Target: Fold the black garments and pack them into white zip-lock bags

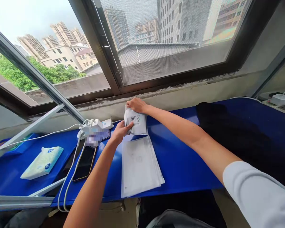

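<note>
A whitish plastic packet (140,122) with dark printing is between my two hands at the back of the blue tabletop. My left hand (122,130) grips its left side, thumb lying across the front. At the packet's top edge is my right hand (137,105), its fingers curled over the upper left corner. Just in front lies a stack of frosted, translucent zip bags (141,167), flat on the table and reaching its front edge. What the packet contains is hidden.
Left of my arm lie phones (85,161), white chargers (95,125) and looping cables (68,186). A tissue pack (42,163) sits beyond a metal bar (47,85). Dark cloth (228,136) covers the table's right part. The window (175,38) rises behind.
</note>
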Demonstrator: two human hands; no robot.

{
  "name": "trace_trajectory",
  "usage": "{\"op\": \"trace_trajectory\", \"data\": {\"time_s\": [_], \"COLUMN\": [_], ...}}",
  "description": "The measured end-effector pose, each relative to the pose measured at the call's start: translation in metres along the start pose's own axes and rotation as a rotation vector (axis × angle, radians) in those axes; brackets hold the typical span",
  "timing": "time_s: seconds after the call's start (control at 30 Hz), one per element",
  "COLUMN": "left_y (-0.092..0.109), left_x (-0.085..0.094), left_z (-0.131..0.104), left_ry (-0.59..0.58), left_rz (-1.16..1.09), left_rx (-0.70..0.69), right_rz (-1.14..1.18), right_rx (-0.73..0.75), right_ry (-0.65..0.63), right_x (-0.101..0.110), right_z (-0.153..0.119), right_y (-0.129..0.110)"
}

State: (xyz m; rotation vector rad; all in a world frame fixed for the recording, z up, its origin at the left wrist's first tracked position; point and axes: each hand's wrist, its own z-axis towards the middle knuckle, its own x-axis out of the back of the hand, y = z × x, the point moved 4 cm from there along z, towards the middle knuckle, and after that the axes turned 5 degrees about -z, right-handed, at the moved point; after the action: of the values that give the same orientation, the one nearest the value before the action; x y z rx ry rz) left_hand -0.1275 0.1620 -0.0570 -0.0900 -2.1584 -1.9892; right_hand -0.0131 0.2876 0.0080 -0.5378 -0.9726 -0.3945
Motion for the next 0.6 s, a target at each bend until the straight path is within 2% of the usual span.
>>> {"op": "trace_trajectory", "data": {"time_s": [0.1,0.2,0.27,0.33,0.4,0.53,0.6], "left_y": [-0.014,-0.02,-0.019,-0.019,-0.019,-0.014,-0.004], "left_x": [0.003,0.001,0.0,0.003,0.011,0.03,0.033], "left_z": [0.009,0.012,0.009,0.005,0.002,0.002,0.003], "left_ry": [0.101,0.087,0.035,-0.01,-0.028,-0.012,0.032], "left_rz": [0.02,0.028,0.036,0.076,0.161,0.434,0.592], "left_rx": [-0.029,-0.012,0.005,0.025,0.057,0.086,0.035], "right_rz": [-0.129,-0.19,-0.144,-0.073,-0.029,-0.018,-0.023], "right_rx": [-0.025,-0.022,-0.051,-0.077,-0.076,-0.074,-0.085], "right_ry": [0.046,0.058,-0.068,-0.234,-0.343,-0.467,-0.501], "right_x": [-0.011,-0.029,-0.045,-0.058,-0.065,-0.062,-0.048], "right_z": [-0.025,-0.061,-0.083,-0.1,-0.111,-0.116,-0.118], "right_y": [-0.018,-0.038,-0.039,-0.029,-0.016,-0.002,-0.002]}}
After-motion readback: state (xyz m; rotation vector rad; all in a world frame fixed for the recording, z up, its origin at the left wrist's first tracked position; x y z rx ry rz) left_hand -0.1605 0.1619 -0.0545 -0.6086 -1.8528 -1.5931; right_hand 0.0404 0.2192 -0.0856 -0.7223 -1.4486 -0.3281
